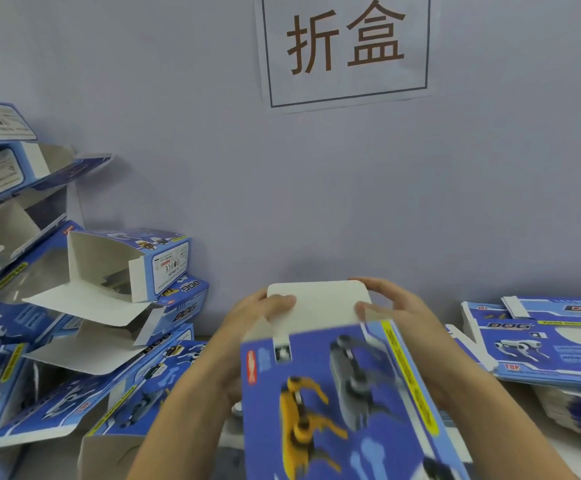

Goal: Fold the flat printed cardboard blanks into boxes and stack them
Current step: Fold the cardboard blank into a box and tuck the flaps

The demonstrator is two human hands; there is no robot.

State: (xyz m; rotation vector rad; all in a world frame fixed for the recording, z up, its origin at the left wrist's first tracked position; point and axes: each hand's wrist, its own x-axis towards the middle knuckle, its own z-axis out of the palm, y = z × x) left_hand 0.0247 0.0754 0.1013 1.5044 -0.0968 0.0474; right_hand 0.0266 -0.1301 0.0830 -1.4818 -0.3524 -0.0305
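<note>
Centre foreground: blue printed box [344, 393], yellow and grey robot dogs on its face, tilted up toward the camera and held between both hands. White end flap [320, 303] bent back at the far end, rounded corners uppermost. Left hand [258, 310] curled round the left edge of the flap, thumb lying on the white surface, fingers behind the card. Right hand [396, 306] clamped likewise on the right edge, thumb on the front of the flap, fingers wrapped behind. Both forearms bare, rising from the bottom edge. Slight motion blur over the print.

Left side: heap of folded boxes [74, 306], same blue print, lying at odd angles one on another, several with white insides and open flaps showing. Topmost near the wall: open-ended box [133, 265] on its side, label panel facing right. More boxes higher up at the far left edge, leaning.

Right side: stack of flat blanks [542, 344], printed side up, "DOG" and "TOP" readable, a white robot dog on the top sheet. Edges of many sheets visible below it. Well apart from the held box.

Behind: pale grey wall [213, 133], with a white paper sign [346, 46] bearing two large brown characters inside a dark frame. Strip of pale table [559, 459] at lower right.
</note>
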